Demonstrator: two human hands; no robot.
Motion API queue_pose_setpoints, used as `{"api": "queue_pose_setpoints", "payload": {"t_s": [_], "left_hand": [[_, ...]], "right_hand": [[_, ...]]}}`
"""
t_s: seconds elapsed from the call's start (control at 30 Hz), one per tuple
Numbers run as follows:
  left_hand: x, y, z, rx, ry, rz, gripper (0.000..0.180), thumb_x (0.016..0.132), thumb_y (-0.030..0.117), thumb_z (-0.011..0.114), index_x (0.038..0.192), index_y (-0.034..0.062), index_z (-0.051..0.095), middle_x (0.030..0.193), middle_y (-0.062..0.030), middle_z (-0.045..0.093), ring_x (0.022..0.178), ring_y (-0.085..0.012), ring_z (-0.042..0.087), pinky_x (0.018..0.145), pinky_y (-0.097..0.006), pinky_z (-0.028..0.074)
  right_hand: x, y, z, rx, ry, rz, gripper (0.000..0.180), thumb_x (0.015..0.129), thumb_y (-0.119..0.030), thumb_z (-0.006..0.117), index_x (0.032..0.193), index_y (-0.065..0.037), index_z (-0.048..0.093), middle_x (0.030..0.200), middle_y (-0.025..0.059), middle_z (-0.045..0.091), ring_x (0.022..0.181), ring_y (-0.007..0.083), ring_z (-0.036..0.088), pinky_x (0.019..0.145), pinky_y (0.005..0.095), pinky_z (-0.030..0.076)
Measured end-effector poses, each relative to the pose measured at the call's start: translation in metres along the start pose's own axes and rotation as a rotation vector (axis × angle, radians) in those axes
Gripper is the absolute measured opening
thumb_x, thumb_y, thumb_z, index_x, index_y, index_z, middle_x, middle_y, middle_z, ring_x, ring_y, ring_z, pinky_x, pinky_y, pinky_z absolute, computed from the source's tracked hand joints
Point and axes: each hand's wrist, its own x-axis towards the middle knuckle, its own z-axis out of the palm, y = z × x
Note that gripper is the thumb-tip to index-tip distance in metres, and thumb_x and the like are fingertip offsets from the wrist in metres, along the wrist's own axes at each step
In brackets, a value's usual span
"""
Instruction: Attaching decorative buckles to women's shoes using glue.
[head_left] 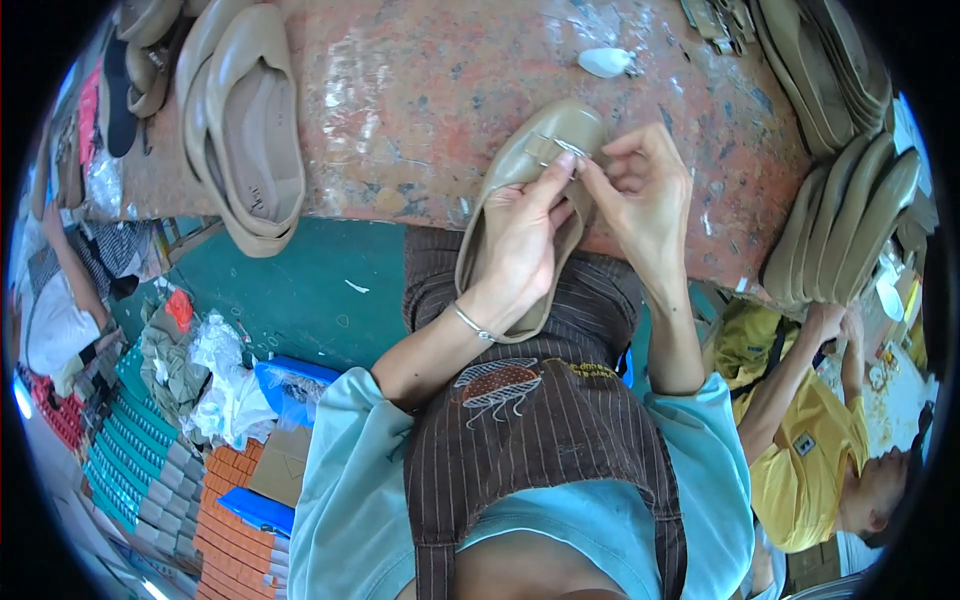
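Note:
A beige slip-on shoe (575, 118) is held toe-away over the table's near edge, its heel end close to my apron. My left hand (520, 235) reaches into its opening and grips the upper, with the thumb pressed on the top. Across the front of the shoe lies a band with a thin silver trim (560, 146). At the right end of this trim, my right hand (645, 185) pinches with thumb and forefinger, its other fingers curled. The pinched tips partly hide what lies between them.
The worn reddish table (400, 120) carries beige shoes (250, 130) at left and stacked beige shoes (840, 220) at right. A small white bulb-shaped object (606, 63) lies beyond my hands. A co-worker in yellow (810, 460) is at right, touching the stack. Plastic bags (220, 375) lie lower left.

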Motion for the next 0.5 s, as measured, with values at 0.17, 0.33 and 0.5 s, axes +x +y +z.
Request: {"api": "queue_pose_setpoints", "payload": {"t_s": [0.17, 0.33, 0.5], "left_hand": [[-0.005, 0.000, -0.003, -0.113, -0.106, 0.062, 0.014, 0.090, 0.014, 0.063, 0.093, 0.0004, 0.065, 0.092, -0.0067, 0.068, 0.078, -0.0102, 0.063, 0.068, -0.024, 0.050], [-0.053, 0.067, 0.006, -0.185, -0.125, -0.001, 0.007, 0.088, 0.009, 0.062, 0.091, 0.0016, 0.063, 0.091, -0.0075, 0.066, 0.081, -0.0145, 0.064, 0.067, -0.027, 0.051], [-0.081, 0.188, -0.020, -0.149, -0.601, 0.391, 0.016, 0.083, -0.002, 0.056, 0.097, 0.0058, 0.058, 0.106, -0.0061, 0.062, 0.099, -0.0143, 0.059, 0.083, -0.027, 0.048]], "right_hand": [[-0.007, 0.009, -0.002, 0.439, -0.104, 0.139, 0.025, 0.078, 0.000, 0.070, 0.095, -0.003, 0.053, 0.079, -0.0006, 0.051, 0.061, 0.0049, 0.052, 0.047, 0.0214, 0.044], [0.006, 0.020, -0.028, 0.558, 0.055, 0.040, 0.021, 0.089, -0.005, 0.060, 0.108, -0.001, 0.053, 0.089, 0.0033, 0.057, 0.064, 0.0075, 0.054, 0.055, 0.0210, 0.046], [0.029, 0.040, -0.022, 0.281, 0.228, -0.067, 0.031, 0.086, -0.003, 0.064, 0.116, 0.000, 0.055, 0.105, 0.0080, 0.058, 0.097, 0.0141, 0.056, 0.083, 0.0270, 0.047]]}}
